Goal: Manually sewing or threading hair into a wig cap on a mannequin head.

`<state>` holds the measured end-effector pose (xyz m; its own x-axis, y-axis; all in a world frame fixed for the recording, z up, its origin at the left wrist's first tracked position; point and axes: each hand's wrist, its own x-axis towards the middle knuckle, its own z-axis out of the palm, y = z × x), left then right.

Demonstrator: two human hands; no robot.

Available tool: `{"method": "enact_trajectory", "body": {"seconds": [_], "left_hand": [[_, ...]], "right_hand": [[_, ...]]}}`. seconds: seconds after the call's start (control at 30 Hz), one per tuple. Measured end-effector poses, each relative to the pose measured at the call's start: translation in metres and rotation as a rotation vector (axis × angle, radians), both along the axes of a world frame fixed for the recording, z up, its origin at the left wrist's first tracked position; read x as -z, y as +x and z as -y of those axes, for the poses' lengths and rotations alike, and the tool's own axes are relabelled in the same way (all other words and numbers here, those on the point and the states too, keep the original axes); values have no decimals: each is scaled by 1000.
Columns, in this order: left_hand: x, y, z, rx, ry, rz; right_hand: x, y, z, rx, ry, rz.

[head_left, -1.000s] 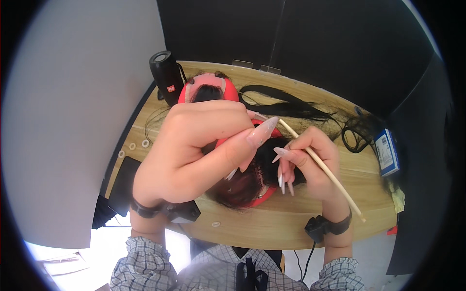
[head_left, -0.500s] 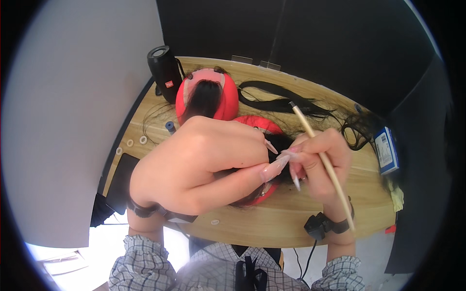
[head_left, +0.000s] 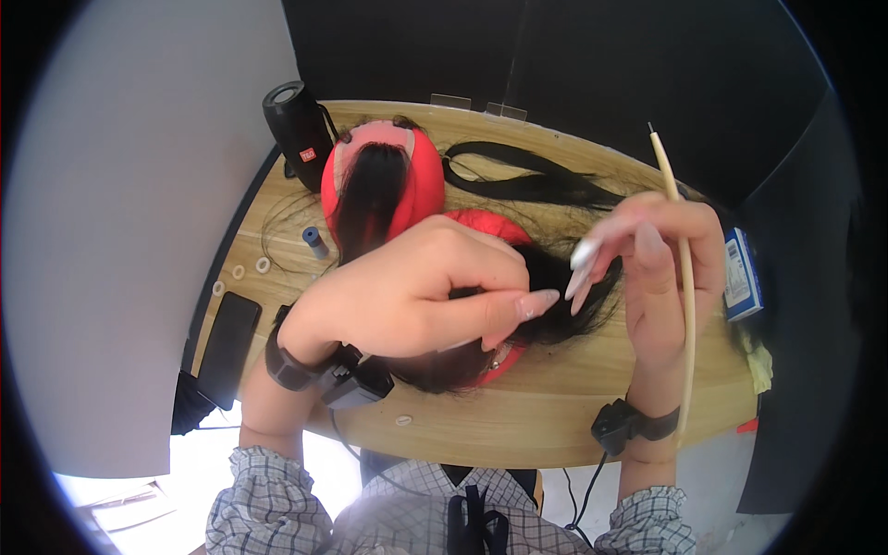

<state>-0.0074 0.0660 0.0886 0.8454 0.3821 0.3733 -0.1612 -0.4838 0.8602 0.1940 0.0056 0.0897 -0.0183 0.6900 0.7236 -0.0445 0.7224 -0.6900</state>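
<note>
My left hand (head_left: 416, 287) rests over the nearer red wig head (head_left: 486, 225), thumb and forefinger pinched together. Black hair (head_left: 546, 277) shows between its fingers and spreads past its fingertips to the right. Most of that head is hidden beneath the hand. My right hand (head_left: 671, 268) is raised to the right of the hair, apart from it. A slim, pale wooden-handled tool (head_left: 687, 305) with a thin metal tip is tucked along its palm, tip pointing away from me. Its thumb and fingertips are bent toward the left hand.
Behind stands another red wig head (head_left: 425, 185) with a black hair piece (head_left: 370, 199). A black speaker (head_left: 301, 139), a blue cylinder (head_left: 314, 242), pale rings (head_left: 264, 265) and a phone (head_left: 229, 347) lie left. A hair bundle (head_left: 527, 176) and blue-white box (head_left: 743, 277) are further right.
My right hand has drawn away to the right and upward from the left hand, and the tool now stands more upright. My left hand has shifted slightly to the right.
</note>
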Motion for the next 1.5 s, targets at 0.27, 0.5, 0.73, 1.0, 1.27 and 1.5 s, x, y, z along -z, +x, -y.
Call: {"method": "enact_trajectory", "body": {"seconds": [0.27, 0.5, 0.73, 1.0, 1.27, 1.5], "left_hand": [[9, -4, -18, -205, -18, -123], [-2, -3, -10, -230, -92, -62], [-2, 2, 8, -223, -9, 113], [-5, 2, 13, -204, 48, 155], [-3, 0, 11, -171, 153, 143], [-4, 0, 6, -264, 105, 27]], "right_hand": [[35, 19, -3, 81, -320, 232], [46, 15, 4, 70, -383, 421], [40, 10, -1, 19, -241, 552], [46, 3, -8, -13, -168, 505], [44, 11, 7, 72, -168, 486], [46, 11, 26, -81, -583, 117]]}}
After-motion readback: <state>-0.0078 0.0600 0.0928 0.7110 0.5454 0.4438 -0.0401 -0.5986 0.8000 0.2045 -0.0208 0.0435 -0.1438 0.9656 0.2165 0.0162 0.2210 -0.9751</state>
